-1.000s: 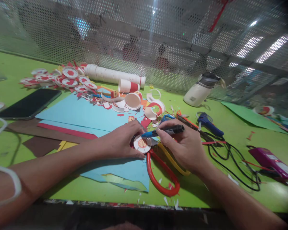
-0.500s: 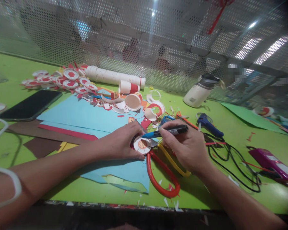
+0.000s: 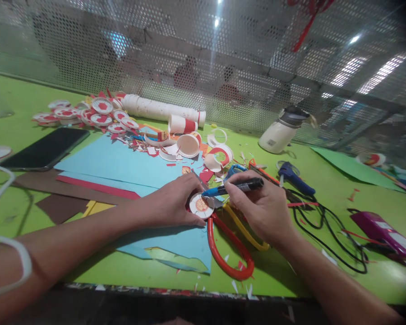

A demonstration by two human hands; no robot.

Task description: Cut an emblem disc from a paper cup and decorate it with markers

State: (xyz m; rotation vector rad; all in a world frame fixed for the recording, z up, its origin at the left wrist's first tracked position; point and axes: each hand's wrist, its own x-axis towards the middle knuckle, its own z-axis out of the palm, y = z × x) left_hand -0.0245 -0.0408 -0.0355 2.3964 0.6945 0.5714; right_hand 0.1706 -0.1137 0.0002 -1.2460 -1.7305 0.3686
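My left hand (image 3: 181, 198) is closed around the edge of a small round white paper disc (image 3: 201, 207), which has an orange print in its middle and short dark marks near its rim. In my right hand (image 3: 262, 207) is a marker (image 3: 233, 186) with a blue front part and black barrel; its tip is at the disc's upper edge. Under and beside the disc lie scissors (image 3: 235, 274) with red and yellow handles, their blades partly hidden. Blue paper sheets (image 3: 122, 167) are spread beneath my left hand and forearm.
Cut paper cups (image 3: 189, 145) and scraps lie behind my hands. Finished-looking red-and-white discs (image 3: 101, 106) are piled at back left, near a phone (image 3: 45, 146). A glue gun (image 3: 296, 178), black cable (image 3: 325, 243), magenta device (image 3: 385, 232) and bottle (image 3: 282, 131) stand or lie right.
The marker's tip has shifted very slightly along the disc's upper edge. Both hands otherwise keep their places, and the whole view has moved a little.
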